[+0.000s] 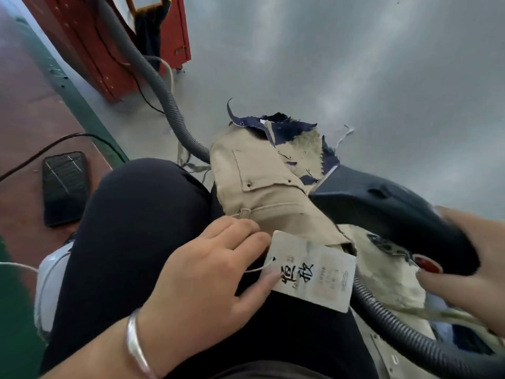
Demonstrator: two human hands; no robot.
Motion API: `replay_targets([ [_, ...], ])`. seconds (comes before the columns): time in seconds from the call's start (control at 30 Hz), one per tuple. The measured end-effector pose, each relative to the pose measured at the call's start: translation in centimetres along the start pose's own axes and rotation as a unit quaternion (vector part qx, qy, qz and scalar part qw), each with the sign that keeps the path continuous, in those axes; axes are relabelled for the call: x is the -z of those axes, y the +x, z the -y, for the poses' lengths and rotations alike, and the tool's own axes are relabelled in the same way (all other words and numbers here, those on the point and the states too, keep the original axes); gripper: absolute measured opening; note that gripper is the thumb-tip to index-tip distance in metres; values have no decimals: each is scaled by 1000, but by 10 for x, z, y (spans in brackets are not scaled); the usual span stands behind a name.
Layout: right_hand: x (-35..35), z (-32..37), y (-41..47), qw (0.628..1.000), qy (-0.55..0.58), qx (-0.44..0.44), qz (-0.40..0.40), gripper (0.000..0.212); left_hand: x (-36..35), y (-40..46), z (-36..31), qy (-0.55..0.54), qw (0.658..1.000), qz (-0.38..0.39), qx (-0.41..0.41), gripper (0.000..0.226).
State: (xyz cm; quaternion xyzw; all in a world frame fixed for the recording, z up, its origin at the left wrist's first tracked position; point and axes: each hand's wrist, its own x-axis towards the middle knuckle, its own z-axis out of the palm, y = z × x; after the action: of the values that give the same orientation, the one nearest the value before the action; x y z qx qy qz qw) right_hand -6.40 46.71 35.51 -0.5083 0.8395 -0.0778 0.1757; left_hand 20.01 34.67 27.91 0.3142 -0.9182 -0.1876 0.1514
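A beige garment with a flap pocket and dark blue lining lies over my lap and knee. A paper hang tag with black characters is tied to it by a string. My left hand, with a silver bangle on the wrist, rests on the garment and pinches the tag's left edge between fingers and thumb. My right hand grips the handle of a dark grey steamer head, thumb by its red button. The steamer's nozzle sits against the beige fabric at the right.
A grey ribbed hose runs from the steamer across the grey floor toward a red cabinet at top left. A black phone lies on the reddish floor strip at left. A white shoe shows below it.
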Motion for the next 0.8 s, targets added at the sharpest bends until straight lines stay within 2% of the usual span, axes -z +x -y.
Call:
replay_targets([
  [0.1, -7, 19, -2, 998, -5, 7, 66, 43, -2, -3, -3, 22, 1000, 20, -7, 49],
  [0.2, -17, 28, 2, 997, -17, 3, 75, 41, -2, -1, -6, 30, 999, 21, -1, 50],
  [0.33, -28, 29, 23, 1000, 5, -10, -3, 24, -3, 0, -6, 41, 999, 13, 3, 49],
  [0.47, -22, 10, 64, 992, 56, -83, -80, 26, -3, -4, -9, 49, 999, 15, 6, 48],
  [0.57, -8, -7, 69, 983, 103, -113, -99, 21, -3, -11, -9, 67, 997, 20, 11, 48],
  [0.67, 5, -29, 56, 986, 99, -95, -92, 44, -3, -23, -8, 74, 997, 21, 8, 47],
  [0.8, 3, -60, 30, 995, 72, -68, -6, 45, 0, -24, -11, 82, 996, 18, 3, 43],
])
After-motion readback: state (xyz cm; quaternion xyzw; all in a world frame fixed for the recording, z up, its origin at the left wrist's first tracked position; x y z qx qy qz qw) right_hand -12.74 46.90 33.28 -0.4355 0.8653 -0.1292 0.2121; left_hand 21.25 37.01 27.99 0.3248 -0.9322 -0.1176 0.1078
